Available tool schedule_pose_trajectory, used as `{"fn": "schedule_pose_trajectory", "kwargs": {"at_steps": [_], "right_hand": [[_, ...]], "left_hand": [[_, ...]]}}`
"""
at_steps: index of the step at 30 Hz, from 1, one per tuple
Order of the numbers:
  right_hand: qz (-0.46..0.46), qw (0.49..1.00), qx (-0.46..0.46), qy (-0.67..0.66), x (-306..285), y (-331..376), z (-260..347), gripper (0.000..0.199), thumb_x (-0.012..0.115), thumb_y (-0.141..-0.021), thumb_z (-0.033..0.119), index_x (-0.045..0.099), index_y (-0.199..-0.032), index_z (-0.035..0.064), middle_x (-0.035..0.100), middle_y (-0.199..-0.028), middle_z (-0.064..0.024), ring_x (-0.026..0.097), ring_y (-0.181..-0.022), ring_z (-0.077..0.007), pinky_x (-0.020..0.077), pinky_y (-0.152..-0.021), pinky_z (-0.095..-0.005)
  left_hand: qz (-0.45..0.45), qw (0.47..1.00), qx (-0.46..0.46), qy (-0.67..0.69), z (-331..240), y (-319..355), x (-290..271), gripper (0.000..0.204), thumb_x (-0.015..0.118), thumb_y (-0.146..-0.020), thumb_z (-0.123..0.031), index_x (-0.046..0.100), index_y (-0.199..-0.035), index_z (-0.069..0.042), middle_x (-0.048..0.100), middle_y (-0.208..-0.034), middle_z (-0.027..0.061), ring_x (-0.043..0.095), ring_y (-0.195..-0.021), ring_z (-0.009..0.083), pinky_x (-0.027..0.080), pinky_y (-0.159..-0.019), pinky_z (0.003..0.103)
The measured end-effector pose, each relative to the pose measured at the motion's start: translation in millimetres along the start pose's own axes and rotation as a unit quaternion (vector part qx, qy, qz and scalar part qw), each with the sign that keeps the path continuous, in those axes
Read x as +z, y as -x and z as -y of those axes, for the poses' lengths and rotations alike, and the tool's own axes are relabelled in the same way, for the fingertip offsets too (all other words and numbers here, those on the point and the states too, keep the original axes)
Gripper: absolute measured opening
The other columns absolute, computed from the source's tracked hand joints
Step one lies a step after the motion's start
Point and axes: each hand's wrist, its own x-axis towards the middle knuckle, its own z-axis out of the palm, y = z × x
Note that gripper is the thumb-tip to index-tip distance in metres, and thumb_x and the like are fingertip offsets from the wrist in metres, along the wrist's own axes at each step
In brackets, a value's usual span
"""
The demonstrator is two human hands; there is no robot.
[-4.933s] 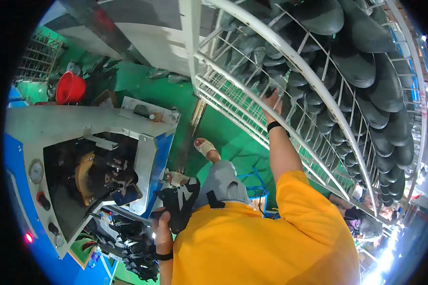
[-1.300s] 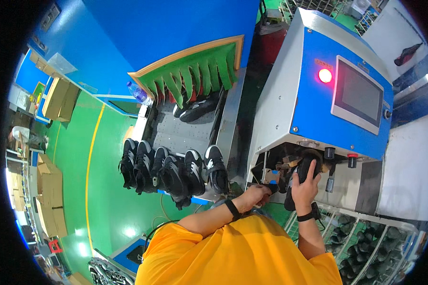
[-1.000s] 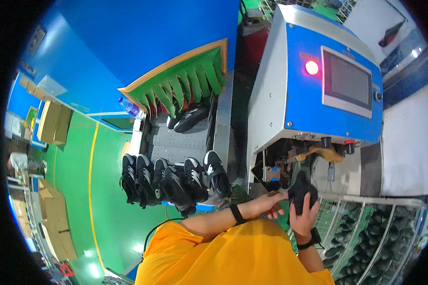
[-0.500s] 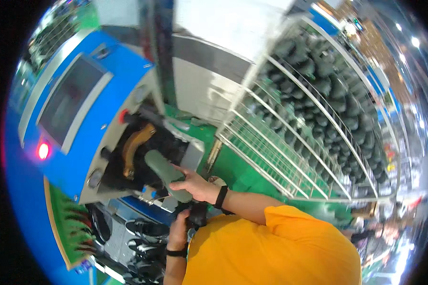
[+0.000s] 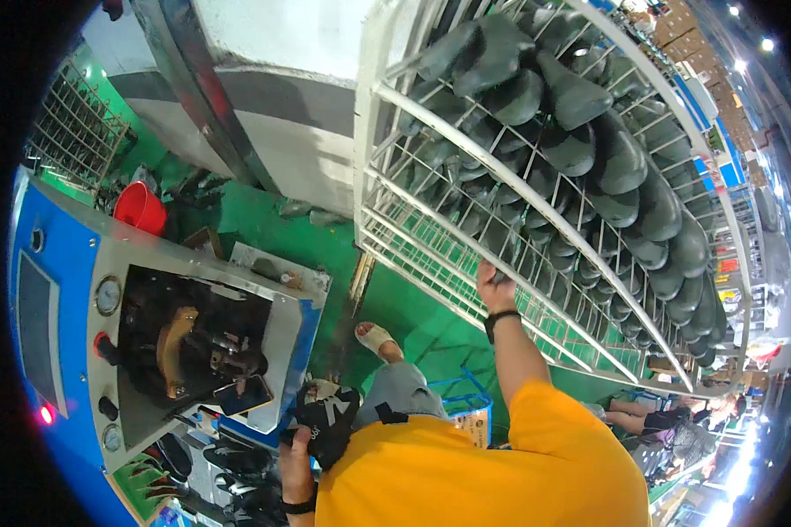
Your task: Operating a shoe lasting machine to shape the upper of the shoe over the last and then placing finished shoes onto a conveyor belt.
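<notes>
Half a second earlier the right hand [image 5: 494, 281] had been reaching toward the dark opening of the blue machine [image 5: 61, 290], pointing at a grey form there; now it had swung away to the white wire rack [image 5: 431, 237] and was lifted against one of its slanted rails. The view itself had turned, so the rack filled the upper right and the machine sat at the lower left. The left hand [image 5: 297, 457] had stayed low in front of the yellow shirt [image 5: 492, 474], carrying the black shoe [image 5: 327, 420].

The right arm was stretched up and forward, nearly straight, a dark band at the wrist. Its fingers were curled at the rail, touching the wire; whether they pinched anything small could not be told. Just above and beyond that grip hung rows of dark grey shoe lasts [image 5: 589, 149], toes down, filling the rack.

The left arm was bent close to the body, also banded at the wrist. Its fingers were wrapped around the shoe from below, the shoe standing above the hand, its white-marked upper facing the camera. Beyond that grip to the left lay the machine's open bay; further off stood a red bucket [image 5: 139, 207].
</notes>
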Motion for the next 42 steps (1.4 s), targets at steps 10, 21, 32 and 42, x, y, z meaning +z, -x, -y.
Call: {"fn": "schedule_pose_trajectory", "kwargs": {"at_steps": [10,21,32,42], "right_hand": [[-0.131,0.985,-0.069,0.086,-27,-50,71,0.015,0.053,-0.095,0.023,0.056,-0.094,0.0083,0.054,-0.083,-0.0048,0.048,-0.069,-0.0163,0.0383,-0.056,-0.0309],[-0.242,0.696,0.157,0.657,-50,-44,-135,0.028,0.051,-0.099,0.028,0.056,-0.078,0.0093,0.060,-0.067,-0.0029,0.059,-0.059,-0.0168,0.0485,-0.050,-0.0286],[0.022,0.380,0.357,0.853,-16,1,-396,0.038,0.059,-0.097,0.025,0.051,-0.127,0.0019,0.064,-0.085,-0.0081,0.063,-0.069,-0.0186,0.0518,-0.061,-0.0315],[0.074,0.288,0.492,0.818,-53,-31,-412,0.021,0.055,-0.098,0.022,0.058,-0.105,0.0024,0.058,-0.076,-0.0060,0.056,-0.064,-0.0150,0.0463,-0.058,-0.0283]], "left_hand": [[-0.046,0.999,0.024,-0.005,-15,45,-34,0.038,0.075,-0.079,-0.024,0.066,-0.101,0.006,0.066,-0.088,0.0052,0.058,-0.083,0.0133,0.047,-0.076,0.029],[-0.354,0.926,0.130,-0.020,183,205,-229,0.032,0.075,-0.082,-0.027,0.070,-0.096,0.002,0.059,-0.131,0.0207,0.053,-0.126,0.0311,0.042,-0.103,0.039],[-0.306,0.939,-0.021,-0.153,181,83,-271,0.048,0.057,-0.086,-0.050,0.073,-0.096,-0.006,0.071,-0.089,0.0173,0.065,-0.094,0.0388,0.041,-0.093,0.049],[-0.488,0.863,0.038,0.129,219,230,-168,0.044,0.076,-0.077,-0.039,0.068,-0.094,0.001,0.065,-0.101,0.0192,0.059,-0.104,0.0321,0.048,-0.088,0.039]]}}
